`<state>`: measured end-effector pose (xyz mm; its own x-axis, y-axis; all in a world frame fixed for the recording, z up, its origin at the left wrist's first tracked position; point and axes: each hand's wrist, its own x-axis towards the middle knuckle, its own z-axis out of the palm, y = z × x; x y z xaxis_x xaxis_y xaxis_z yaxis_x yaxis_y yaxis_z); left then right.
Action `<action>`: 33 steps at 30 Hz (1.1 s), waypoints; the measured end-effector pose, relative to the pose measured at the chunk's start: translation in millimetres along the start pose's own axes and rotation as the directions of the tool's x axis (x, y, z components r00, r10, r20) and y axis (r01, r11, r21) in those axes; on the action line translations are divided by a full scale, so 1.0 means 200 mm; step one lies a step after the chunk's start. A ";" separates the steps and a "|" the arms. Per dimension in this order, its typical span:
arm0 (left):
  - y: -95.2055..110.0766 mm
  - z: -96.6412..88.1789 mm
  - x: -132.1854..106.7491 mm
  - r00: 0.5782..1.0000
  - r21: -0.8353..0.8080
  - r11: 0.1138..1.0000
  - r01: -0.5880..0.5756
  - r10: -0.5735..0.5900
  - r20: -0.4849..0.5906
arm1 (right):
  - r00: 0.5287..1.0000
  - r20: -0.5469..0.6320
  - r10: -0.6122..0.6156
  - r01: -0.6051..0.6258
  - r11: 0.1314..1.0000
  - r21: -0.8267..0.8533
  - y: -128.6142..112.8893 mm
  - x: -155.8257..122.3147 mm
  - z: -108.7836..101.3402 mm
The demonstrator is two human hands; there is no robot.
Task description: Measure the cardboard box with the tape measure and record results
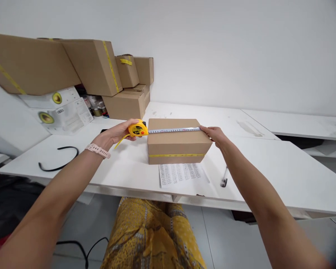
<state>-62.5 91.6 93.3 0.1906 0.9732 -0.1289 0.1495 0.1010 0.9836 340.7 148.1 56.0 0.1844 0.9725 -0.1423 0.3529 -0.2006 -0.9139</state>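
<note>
My left hand (pixel 123 131) is closed around a yellow tape measure (pixel 138 129) at the left end of a brown cardboard box (pixel 179 138). From its case the silver blade (pixel 173 130) runs straight across the top of the box to the right edge. There my right hand (pixel 214 135) pinches the blade's end against the box's corner. A yellow strap hangs from the tape measure's case. Yellow tape crosses the front side of the box. A printed sheet (pixel 182 175) lies partly under the box's front, its far part hidden.
Cardboard boxes (pixel 92 67) are stacked at the back left, above white cartons (pixel 65 112) with avocado pictures. A black strip (pixel 58 168) curls on the left of the white table (pixel 257 172). A pen-like item (pixel 224 181) lies near my right forearm.
</note>
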 end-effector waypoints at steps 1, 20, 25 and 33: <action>0.00 0.00 0.00 1.000 0.000 1.000 0.008 -0.008 0.001 | 1.000 0.000 0.002 -0.002 1.000 -0.004 0.00 0.00 0.00; 0.09 -0.02 -0.01 0.995 -0.013 1.000 -0.001 0.000 -0.098 | 0.995 -0.043 -0.096 0.095 0.995 -0.019 0.02 0.04 0.00; 0.14 0.23 -0.34 0.975 -0.017 0.989 -0.150 0.151 0.163 | 0.923 -0.047 -0.381 0.384 0.917 0.103 -0.20 0.11 -0.12; -0.16 1.06 -0.61 0.925 -0.658 0.725 0.204 0.077 0.371 | 0.822 0.392 -0.414 0.499 0.854 -0.144 -0.41 0.19 0.14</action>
<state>115.7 -74.3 51.2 0.5481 0.8316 -0.0899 -0.4917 0.4073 0.7696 293.3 205.2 114.4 -0.3543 0.9284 0.1122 0.5258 0.2970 -0.7971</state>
